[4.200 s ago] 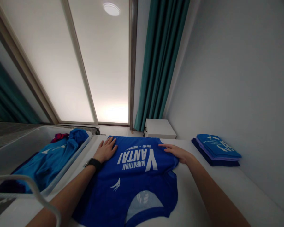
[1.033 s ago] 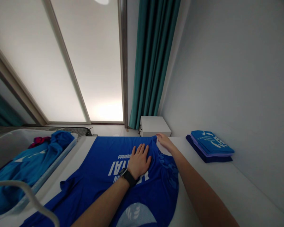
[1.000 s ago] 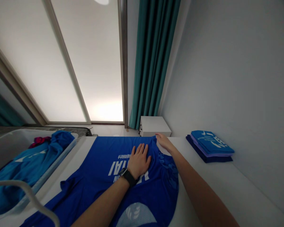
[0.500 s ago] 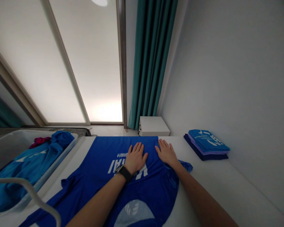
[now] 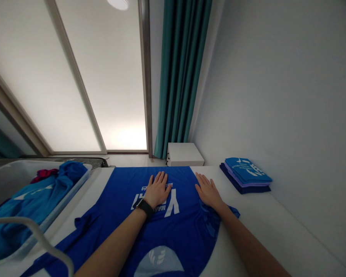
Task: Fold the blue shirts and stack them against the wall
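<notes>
A blue T-shirt (image 5: 184, 227) with white lettering lies spread on the white table (image 5: 265, 227), its far hem pointing away from me. My left hand (image 5: 156, 189), with a black watch on the wrist, lies flat and open on the lettering near the shirt's middle. Flat and open too, my right hand (image 5: 208, 191) presses the shirt's right side, where the cloth is folded inward. A sleeve sticks out at the right edge by my forearm.
A stack of folded blue and purple shirts (image 5: 245, 175) sits at the table's far right by the wall. A white bin (image 5: 5, 181) on the left holds crumpled blue clothes (image 5: 43, 196). A small white cabinet (image 5: 184, 154) and teal curtain (image 5: 178, 77) stand beyond.
My right hand brought the shirt's right edge inward and now rests flat on the fold. My left hand slid left across the lettering. The right sleeve now sticks out by my forearm.
</notes>
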### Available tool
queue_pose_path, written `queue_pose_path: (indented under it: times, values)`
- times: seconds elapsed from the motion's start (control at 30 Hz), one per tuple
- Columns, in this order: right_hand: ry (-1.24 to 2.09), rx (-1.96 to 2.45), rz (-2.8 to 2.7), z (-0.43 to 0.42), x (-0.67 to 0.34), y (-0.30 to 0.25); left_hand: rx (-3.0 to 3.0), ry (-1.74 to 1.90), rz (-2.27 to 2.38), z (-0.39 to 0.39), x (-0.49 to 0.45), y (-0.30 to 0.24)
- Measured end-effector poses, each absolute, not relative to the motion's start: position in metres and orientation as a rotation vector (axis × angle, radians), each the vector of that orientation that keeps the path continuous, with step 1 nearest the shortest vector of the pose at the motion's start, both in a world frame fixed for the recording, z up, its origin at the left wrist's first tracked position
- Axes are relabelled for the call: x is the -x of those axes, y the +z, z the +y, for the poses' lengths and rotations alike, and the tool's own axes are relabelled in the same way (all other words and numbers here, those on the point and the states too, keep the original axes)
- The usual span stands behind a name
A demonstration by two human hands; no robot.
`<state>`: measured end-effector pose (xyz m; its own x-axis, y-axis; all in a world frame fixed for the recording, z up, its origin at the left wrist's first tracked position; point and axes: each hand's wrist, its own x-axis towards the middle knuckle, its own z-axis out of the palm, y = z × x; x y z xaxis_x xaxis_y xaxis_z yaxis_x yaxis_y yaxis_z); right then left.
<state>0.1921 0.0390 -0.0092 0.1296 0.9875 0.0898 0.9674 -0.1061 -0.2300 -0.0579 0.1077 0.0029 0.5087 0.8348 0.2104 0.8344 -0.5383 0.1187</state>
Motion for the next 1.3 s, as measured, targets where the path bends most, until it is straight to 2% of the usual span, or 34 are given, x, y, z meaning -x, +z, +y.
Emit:
queue_pose_path:
  times: [0.27,0.63,0.8,0.97,1.3]
  values:
    - [0.201,1.974,-2.148,0.035,-0.192,0.004,-2.734,0.333,1.529,0.104,0.081,0.015]
    - [0.109,2.325,-2.067,0.045,-0.18,0.007,-2.533,0.045,1.922,0.135,0.217,0.012]
    - [0.028,2.245,-2.129,0.069,-0.158,0.014,-2.531,0.069,1.919,0.131,0.222,0.01]
    - [0.138,2.358,-2.031,0.092,-0.153,0.003,-2.503,0.06,1.919,0.135,0.222,0.011]
    - [0.136,2.466,-1.928,0.075,-0.172,-0.005,-2.524,0.074,1.871,0.139,0.21,0.014]
